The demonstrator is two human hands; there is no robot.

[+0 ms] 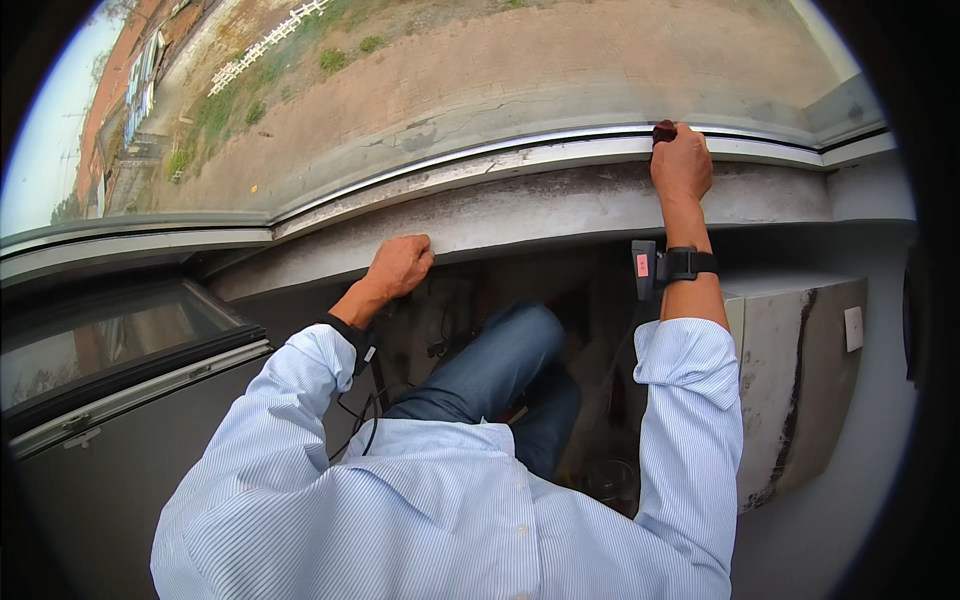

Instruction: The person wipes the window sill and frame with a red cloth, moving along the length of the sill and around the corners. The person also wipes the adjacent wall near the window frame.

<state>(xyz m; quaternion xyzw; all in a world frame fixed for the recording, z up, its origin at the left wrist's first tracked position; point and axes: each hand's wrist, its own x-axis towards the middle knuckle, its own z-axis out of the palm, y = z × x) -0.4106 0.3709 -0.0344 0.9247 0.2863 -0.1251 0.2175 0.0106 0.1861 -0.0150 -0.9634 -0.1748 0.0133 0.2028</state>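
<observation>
My right hand [682, 163] grips a dark maroon cloth [664, 133], bunched up and pressed against the lower window frame [540, 154] where it meets the glass. Most of the cloth is hidden inside the fist. Further left, my left hand [403, 264] rests with curled fingers on the front edge of the windowsill [517, 204]. Whether its fingers hook around that edge cannot be made out. Dark smudges mark the sill and the white frame. The window glass [480, 97] spans the view above both hands.
An opened window sash [120, 345] juts in at the left. On the right stands a pale box-like block [795, 382] with a dark streak and a white plate [853, 328]. Black cables [367, 420] hang beside my jeans [480, 367]. Paving and a white fence [262, 49] lie outside.
</observation>
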